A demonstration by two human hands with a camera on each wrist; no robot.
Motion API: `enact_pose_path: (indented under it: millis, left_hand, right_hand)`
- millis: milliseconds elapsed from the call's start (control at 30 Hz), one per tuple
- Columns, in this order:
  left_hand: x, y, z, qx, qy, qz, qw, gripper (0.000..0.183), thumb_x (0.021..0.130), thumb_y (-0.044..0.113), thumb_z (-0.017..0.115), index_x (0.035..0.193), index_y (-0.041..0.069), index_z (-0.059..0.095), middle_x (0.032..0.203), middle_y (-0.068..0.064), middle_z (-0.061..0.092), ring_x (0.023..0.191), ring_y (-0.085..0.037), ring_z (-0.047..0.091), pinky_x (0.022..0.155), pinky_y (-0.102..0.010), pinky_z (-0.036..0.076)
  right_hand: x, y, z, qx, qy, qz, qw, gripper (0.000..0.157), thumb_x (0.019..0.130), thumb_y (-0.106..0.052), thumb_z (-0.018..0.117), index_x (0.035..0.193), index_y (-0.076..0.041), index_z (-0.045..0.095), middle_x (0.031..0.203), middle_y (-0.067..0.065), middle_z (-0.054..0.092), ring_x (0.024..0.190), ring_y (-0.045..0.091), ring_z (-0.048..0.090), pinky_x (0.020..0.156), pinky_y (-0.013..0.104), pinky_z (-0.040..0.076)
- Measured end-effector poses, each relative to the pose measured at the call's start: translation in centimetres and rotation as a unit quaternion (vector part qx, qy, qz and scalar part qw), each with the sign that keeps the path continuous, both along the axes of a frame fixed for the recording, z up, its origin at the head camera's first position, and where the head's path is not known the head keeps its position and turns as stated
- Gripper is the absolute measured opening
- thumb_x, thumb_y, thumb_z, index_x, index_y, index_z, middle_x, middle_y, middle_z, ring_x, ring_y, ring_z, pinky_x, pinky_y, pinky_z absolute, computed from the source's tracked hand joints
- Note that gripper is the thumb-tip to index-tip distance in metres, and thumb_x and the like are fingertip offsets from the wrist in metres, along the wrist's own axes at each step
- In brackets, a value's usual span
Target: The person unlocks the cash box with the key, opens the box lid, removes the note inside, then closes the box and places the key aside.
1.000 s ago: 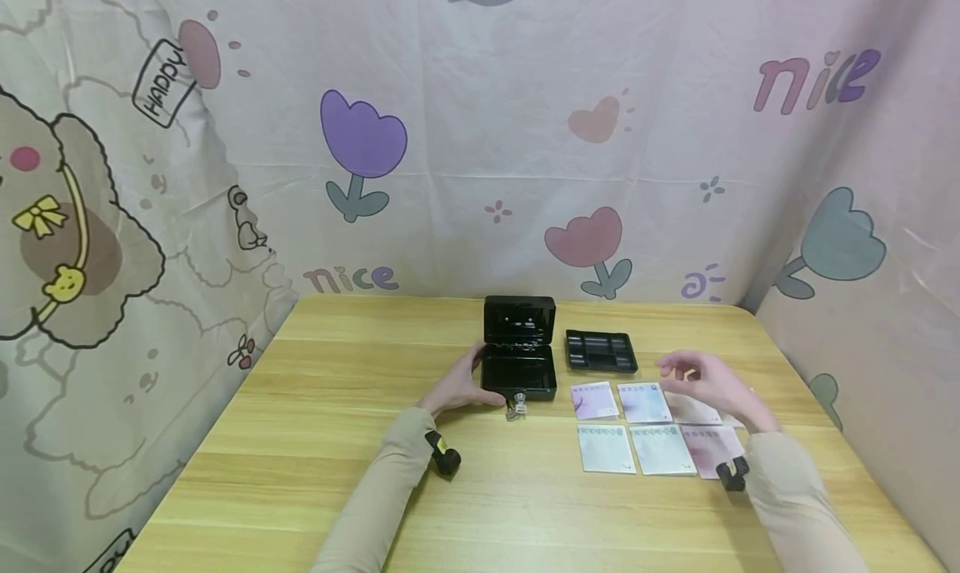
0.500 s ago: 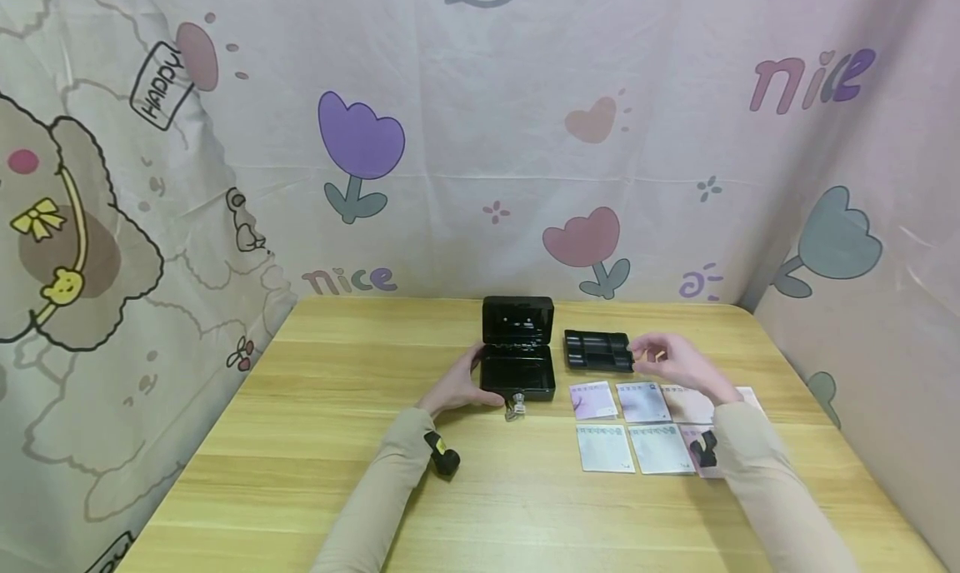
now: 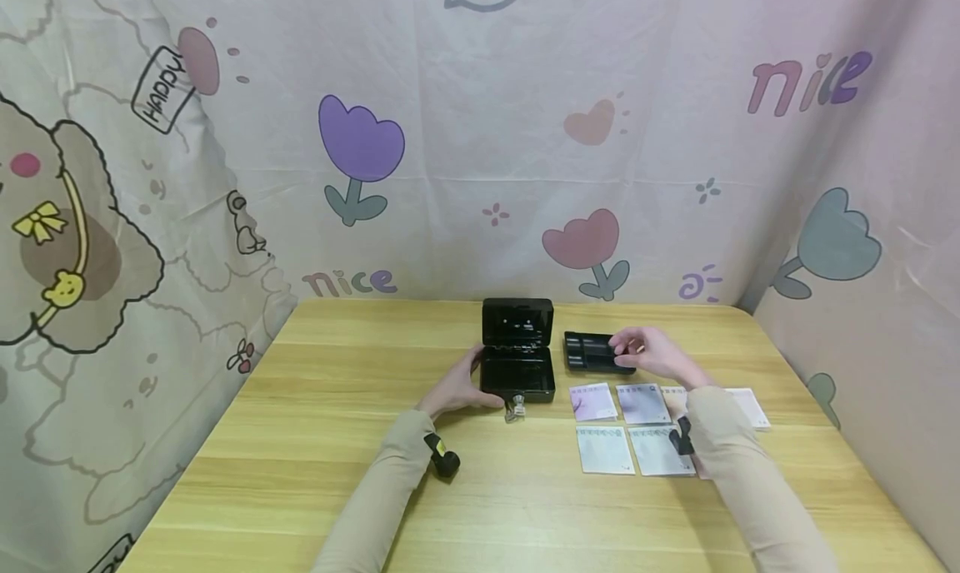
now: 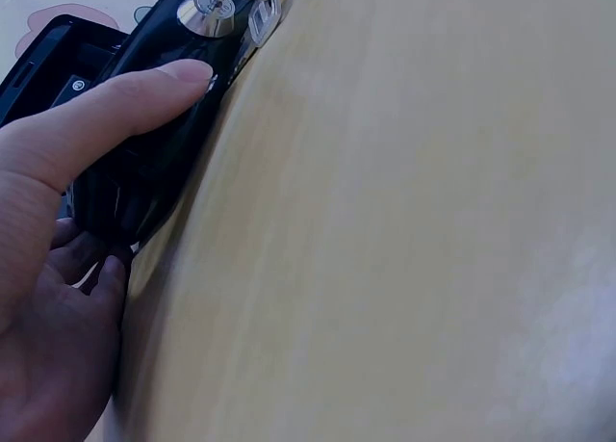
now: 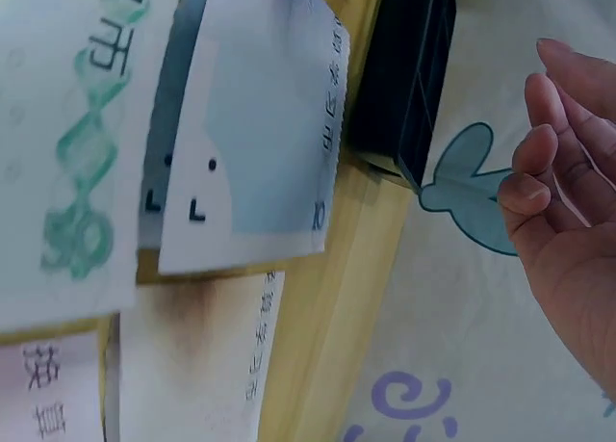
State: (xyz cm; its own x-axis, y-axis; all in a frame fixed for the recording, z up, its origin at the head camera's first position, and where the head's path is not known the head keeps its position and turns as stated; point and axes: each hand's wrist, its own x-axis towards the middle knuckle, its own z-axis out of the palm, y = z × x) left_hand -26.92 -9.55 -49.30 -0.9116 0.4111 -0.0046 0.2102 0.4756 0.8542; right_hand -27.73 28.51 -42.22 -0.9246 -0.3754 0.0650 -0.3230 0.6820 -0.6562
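A black cash box (image 3: 517, 375) stands on the table with its lid raised. My left hand (image 3: 461, 387) grips its near left corner, thumb along the front beside the lock (image 4: 205, 13), other fingers at the side. Keys on a ring (image 3: 514, 409) hang from that lock. To the right of the box lies a black compartment tray (image 3: 587, 352). My right hand (image 3: 652, 353) hovers over the tray's right part with loosely curled fingers, and nothing shows between them in the right wrist view. Below it, the tray (image 5: 402, 71) appears apart from the fingers.
Several printed paper slips like banknotes lie in two rows on the right, among them a purple one (image 3: 592, 401), a blue one (image 3: 642, 404) and a greenish one (image 3: 604, 450). Another (image 3: 748, 408) shows beyond the right sleeve. A patterned curtain (image 3: 465, 123) hangs behind the table.
My right hand has moved left from above the paper slips, past the tray's right edge, to over the tray. My left hand stays on the cash box.
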Motion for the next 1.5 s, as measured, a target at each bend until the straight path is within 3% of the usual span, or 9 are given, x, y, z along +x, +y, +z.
enact_pose_path:
  millis: [667, 900, 1233, 1500]
  left_hand:
    - [-0.1, 0.2, -0.5, -0.001, -0.007, 0.004, 1.0000, 0.117, 0.070, 0.023, 0.092, 0.159, 0.000, 0.019, 0.164, -0.025, 0.027, 0.151, -0.041, 0.032, 0.126, -0.048, 0.030]
    - [-0.1, 0.2, -0.6, 0.003, -0.006, 0.002, 1.0000, 0.117, 0.070, 0.023, 0.092, 0.159, 0.000, 0.019, 0.164, -0.024, 0.027, 0.151, -0.041, 0.031, 0.126, -0.048, 0.030]
    - [0.0, 0.0, -0.4, -0.004, 0.000, 0.000, 1.0000, 0.118, 0.070, 0.024, 0.092, 0.159, -0.002, 0.018, 0.164, -0.025, 0.026, 0.150, -0.042, 0.032, 0.126, -0.050, 0.030]
    - [0.0, 0.0, -0.2, 0.005, 0.001, 0.002, 1.0000, 0.117, 0.070, 0.021, 0.092, 0.158, -0.003, 0.018, 0.163, -0.026, 0.027, 0.150, -0.043, 0.032, 0.126, -0.050, 0.030]
  right_hand:
    - [-2.9, -2.1, -2.8, -0.009, -0.006, -0.009, 1.000, 0.028, 0.082, 0.008, 0.072, 0.108, 0.013, 0.064, 0.092, 0.021, 0.068, 0.076, 0.014, 0.057, 0.065, 0.017, 0.047]
    - [-3.1, -2.5, -3.5, 0.004, -0.010, -0.029, 1.000, 0.027, 0.081, 0.009, 0.071, 0.107, 0.011, 0.065, 0.092, 0.019, 0.067, 0.078, 0.018, 0.057, 0.068, 0.021, 0.048]
    - [-3.1, -2.7, -3.8, 0.026, 0.000, -0.022, 0.999, 0.020, 0.080, 0.011, 0.068, 0.100, 0.008, 0.067, 0.089, 0.018, 0.067, 0.079, 0.020, 0.059, 0.070, 0.023, 0.048]
    - [-3.5, -3.0, -4.0, 0.045, 0.014, -0.031, 0.998, 0.018, 0.080, 0.014, 0.064, 0.094, 0.005, 0.068, 0.088, 0.015, 0.068, 0.081, 0.021, 0.061, 0.076, 0.031, 0.054]
